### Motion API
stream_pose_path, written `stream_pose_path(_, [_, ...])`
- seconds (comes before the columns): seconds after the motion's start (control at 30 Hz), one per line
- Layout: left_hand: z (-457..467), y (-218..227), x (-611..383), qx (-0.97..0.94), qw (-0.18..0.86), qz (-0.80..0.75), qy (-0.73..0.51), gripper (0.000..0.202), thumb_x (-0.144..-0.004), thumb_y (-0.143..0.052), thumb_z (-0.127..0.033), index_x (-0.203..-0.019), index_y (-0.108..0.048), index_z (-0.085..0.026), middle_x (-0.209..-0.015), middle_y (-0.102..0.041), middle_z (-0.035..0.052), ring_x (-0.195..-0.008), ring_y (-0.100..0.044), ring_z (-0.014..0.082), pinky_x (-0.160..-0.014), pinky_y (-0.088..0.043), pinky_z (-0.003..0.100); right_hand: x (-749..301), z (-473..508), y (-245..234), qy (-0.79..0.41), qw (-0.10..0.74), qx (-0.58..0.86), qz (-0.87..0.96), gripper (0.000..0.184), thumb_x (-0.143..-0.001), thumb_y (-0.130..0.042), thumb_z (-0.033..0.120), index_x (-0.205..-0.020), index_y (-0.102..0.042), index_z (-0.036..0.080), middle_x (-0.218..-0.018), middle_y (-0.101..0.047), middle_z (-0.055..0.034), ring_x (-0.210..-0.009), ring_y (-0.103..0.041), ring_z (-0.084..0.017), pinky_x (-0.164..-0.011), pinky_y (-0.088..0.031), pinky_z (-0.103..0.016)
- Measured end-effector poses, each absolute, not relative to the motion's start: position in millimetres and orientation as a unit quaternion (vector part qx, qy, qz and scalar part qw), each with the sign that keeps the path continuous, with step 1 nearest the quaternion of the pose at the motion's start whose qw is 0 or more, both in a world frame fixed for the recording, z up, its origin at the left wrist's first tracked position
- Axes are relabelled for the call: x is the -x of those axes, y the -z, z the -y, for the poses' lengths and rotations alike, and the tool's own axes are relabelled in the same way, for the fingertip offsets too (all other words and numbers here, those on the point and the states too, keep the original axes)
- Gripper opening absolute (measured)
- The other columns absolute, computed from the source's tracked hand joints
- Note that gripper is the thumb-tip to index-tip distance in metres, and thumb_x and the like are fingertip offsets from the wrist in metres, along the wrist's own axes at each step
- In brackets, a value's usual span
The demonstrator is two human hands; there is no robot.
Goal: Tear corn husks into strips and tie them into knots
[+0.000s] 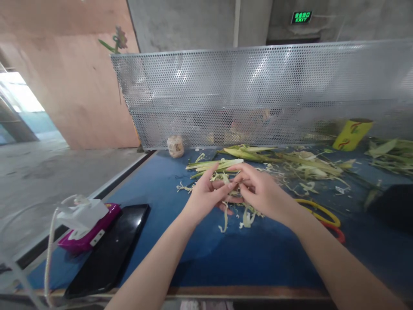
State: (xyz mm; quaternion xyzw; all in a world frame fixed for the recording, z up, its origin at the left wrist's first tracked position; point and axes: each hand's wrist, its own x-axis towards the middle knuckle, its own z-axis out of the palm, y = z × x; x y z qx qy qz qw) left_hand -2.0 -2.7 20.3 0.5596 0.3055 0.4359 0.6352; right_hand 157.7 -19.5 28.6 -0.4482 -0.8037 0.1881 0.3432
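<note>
My left hand and my right hand meet over the middle of the blue table. Both pinch a thin, pale plant strip between thumb and fingers, largely hidden by the fingertips. Curled pale green peelings lie beneath and in front of the hands. Just behind them is a bundle of light green stalk strips. Longer green stalks and leaves lie farther back.
On the left are a black phone or tablet and a magenta power strip with a white charger. A yellow loop sits by my right forearm. Behind stand a yellow roll and a perforated metal screen.
</note>
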Motion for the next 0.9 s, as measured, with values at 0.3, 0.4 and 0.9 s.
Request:
stream_pose_path(0.3, [0, -19, 5, -0.535, 0.652, -0.323, -0.429, 0.077, -0.07, -0.066, -0.013, -0.136, -0.026, -0.011, -0.075, -0.071, 0.0077, -0.07, -0.069, 0.0239, -0.042, -0.054, 0.025, -162, 23, -38, -0.076, 0.324, 0.484, 0.809, 0.042, -0.08, -0.038, 0.011, -0.118, -0.045, 0.027, -0.09, -0.061, -0.0041, -0.072, -0.057, -0.017, -0.063, -0.043, -0.031])
stream_pose_path(0.4, [1, -18, 5, -0.531, 0.653, -0.338, -0.42, 0.081, -0.069, -0.067, -0.013, -0.137, -0.022, -0.01, -0.078, -0.071, 0.01, -0.069, -0.069, 0.0239, -0.043, -0.054, 0.026, -175, 18, -49, -0.057, 0.331, 0.489, 0.805, 0.037, -0.077, -0.041, 0.011, -0.109, -0.054, 0.026, -0.093, -0.063, -0.0052, -0.079, -0.058, -0.019, -0.069, -0.043, -0.033])
stream_pose_path(0.9, [6, -23, 7, -0.501, 0.648, -0.347, -0.457, 0.078, -0.076, -0.061, -0.021, -0.139, -0.015, -0.016, -0.089, -0.07, 0.012, -0.068, -0.068, 0.0227, -0.044, -0.053, 0.026, -155, -2, -51, -0.28, 0.387, 0.463, 0.747, 0.023, -0.079, -0.051, 0.023, -0.102, -0.048, 0.022, -0.089, -0.069, -0.0054, -0.079, -0.064, -0.019, -0.072, -0.049, -0.034])
